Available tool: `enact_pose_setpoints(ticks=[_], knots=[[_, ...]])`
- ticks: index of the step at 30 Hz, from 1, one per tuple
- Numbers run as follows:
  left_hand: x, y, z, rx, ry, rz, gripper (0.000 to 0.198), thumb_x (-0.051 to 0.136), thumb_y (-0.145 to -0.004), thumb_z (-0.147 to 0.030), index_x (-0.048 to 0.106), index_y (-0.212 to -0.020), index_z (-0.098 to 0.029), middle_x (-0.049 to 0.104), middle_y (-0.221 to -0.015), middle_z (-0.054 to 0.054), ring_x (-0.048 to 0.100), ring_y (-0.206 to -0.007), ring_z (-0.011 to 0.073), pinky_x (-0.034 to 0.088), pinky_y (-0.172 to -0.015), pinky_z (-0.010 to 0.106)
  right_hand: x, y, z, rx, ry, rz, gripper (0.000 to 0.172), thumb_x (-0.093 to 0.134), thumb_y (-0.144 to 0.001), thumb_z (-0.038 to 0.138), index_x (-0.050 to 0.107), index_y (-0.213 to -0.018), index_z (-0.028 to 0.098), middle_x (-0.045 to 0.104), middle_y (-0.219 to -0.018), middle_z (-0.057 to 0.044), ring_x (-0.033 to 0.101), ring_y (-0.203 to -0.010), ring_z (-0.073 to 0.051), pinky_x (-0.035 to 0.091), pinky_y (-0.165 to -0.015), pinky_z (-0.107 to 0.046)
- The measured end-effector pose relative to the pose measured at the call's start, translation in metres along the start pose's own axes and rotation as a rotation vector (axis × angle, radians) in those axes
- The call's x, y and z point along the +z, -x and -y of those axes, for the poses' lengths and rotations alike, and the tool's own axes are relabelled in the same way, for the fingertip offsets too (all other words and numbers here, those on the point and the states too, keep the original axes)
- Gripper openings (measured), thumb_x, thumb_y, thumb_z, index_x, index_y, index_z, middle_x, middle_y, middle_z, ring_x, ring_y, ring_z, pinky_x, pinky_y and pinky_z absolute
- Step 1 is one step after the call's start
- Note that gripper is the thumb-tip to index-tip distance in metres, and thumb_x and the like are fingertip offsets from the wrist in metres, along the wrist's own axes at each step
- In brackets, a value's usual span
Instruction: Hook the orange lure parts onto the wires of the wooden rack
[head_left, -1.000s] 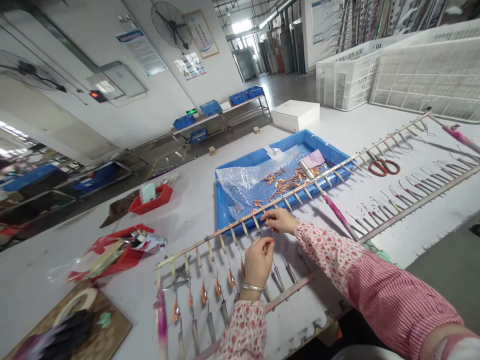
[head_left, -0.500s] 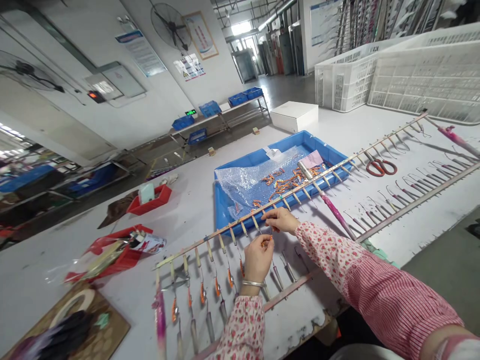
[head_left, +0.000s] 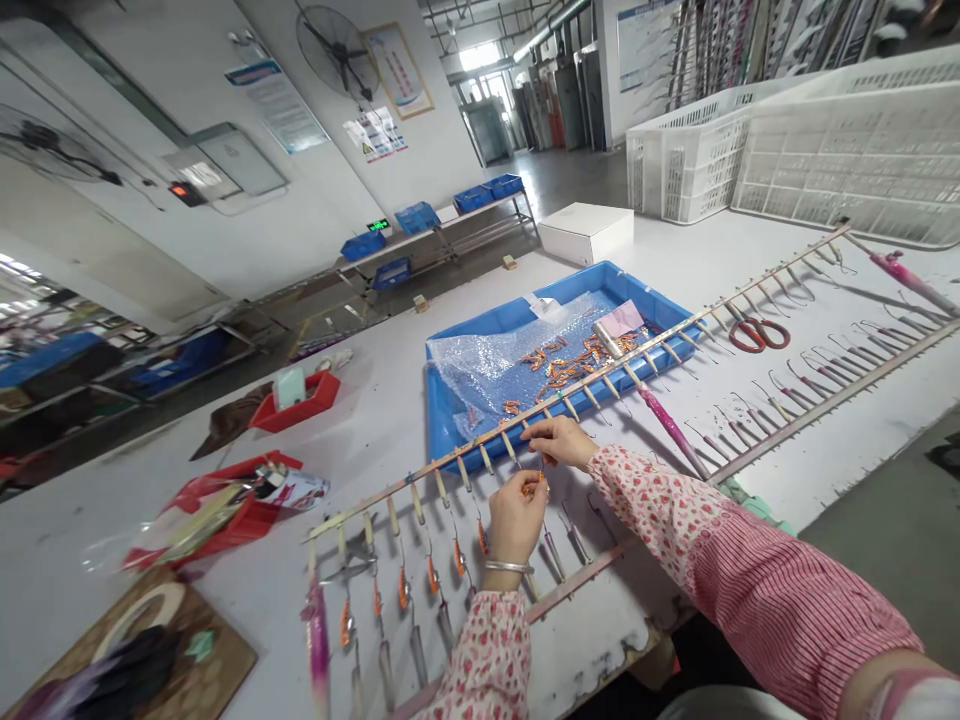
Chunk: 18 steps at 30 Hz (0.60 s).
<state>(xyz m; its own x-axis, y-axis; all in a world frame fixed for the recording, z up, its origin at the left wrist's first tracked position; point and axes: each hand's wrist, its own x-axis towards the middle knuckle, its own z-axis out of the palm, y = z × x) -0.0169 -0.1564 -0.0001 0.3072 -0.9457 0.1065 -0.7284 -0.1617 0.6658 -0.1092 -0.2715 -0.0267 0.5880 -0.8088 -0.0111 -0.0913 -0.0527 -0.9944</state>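
A long rack of two rails point(head_left: 420, 477) lies across the white table, with wire hooks strung between them. Several hooks at its left end carry small orange lures point(head_left: 403, 590). My left hand point(head_left: 516, 518) pinches an orange lure point(head_left: 537, 485) at a hook near the upper rail. My right hand point(head_left: 561, 440) pinches that hook's top end at the rail, fingers closed, almost touching the left hand. Behind the rack stands a blue tray point(head_left: 442, 420) lined with bubble wrap and holding several loose orange lures point(head_left: 564, 368).
Red-handled scissors point(head_left: 759, 333) lie under the rack's right half. Two red trays point(head_left: 294, 402) and a torn red bag point(head_left: 217, 510) sit on the left. A wooden board point(head_left: 150, 650) is at the near left, a white box point(head_left: 585, 232) and white crates point(head_left: 817, 150) at the back.
Both hands stay at the same hook. The left hand has edged slightly up towards the rail with the lure; the view has shifted a little.
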Motion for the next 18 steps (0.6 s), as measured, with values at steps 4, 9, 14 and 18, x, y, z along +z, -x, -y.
enact_pose_setpoints(ticks=[4, 9, 14, 18], knots=[[0.004, -0.001, 0.000, 0.003, -0.027, 0.045, 0.019, 0.052, -0.075, -0.027, 0.066, -0.080, -0.015, 0.068, -0.068, 0.004, 0.062, -0.065, 0.0164, 0.045, -0.068, 0.029, -0.004, 0.007, 0.011, -0.057, 0.168, -0.005, 0.027, 0.050, -0.079, 0.014, 0.066, -0.101, 0.017, 0.055, -0.049, 0.004, 0.051, -0.042, -0.008, 0.045, -0.052, -0.019], [0.004, -0.004, 0.004, 0.029, -0.072, 0.095, 0.021, 0.048, -0.075, -0.021, 0.068, -0.080, -0.016, 0.069, -0.073, 0.004, 0.061, -0.070, 0.0160, 0.042, -0.069, 0.028, -0.014, 0.046, 0.022, -0.286, 0.570, -0.111, 0.022, 0.048, -0.083, 0.019, 0.066, -0.096, 0.015, 0.066, -0.072, -0.005, 0.059, -0.065, -0.014, 0.042, -0.067, -0.024], [0.000, -0.006, 0.006, 0.101, -0.049, 0.172, 0.021, 0.047, -0.077, -0.024, 0.067, -0.077, -0.016, 0.066, -0.071, 0.003, 0.058, -0.068, 0.0139, 0.039, -0.065, 0.025, -0.004, 0.097, 0.000, -0.098, 0.814, 0.257, 0.017, 0.059, -0.075, 0.025, 0.067, -0.069, 0.012, 0.064, -0.061, -0.010, 0.059, -0.060, -0.018, 0.038, -0.057, -0.025], [-0.007, -0.003, 0.006, 0.138, -0.070, 0.208, 0.020, 0.046, -0.077, -0.023, 0.065, -0.074, -0.017, 0.064, -0.070, 0.002, 0.056, -0.068, 0.0133, 0.037, -0.064, 0.023, 0.011, 0.112, -0.016, -0.088, 0.639, 0.174, 0.017, 0.054, -0.074, 0.014, 0.066, -0.086, 0.014, 0.066, -0.067, -0.005, 0.059, -0.065, -0.016, 0.039, -0.063, -0.022]])
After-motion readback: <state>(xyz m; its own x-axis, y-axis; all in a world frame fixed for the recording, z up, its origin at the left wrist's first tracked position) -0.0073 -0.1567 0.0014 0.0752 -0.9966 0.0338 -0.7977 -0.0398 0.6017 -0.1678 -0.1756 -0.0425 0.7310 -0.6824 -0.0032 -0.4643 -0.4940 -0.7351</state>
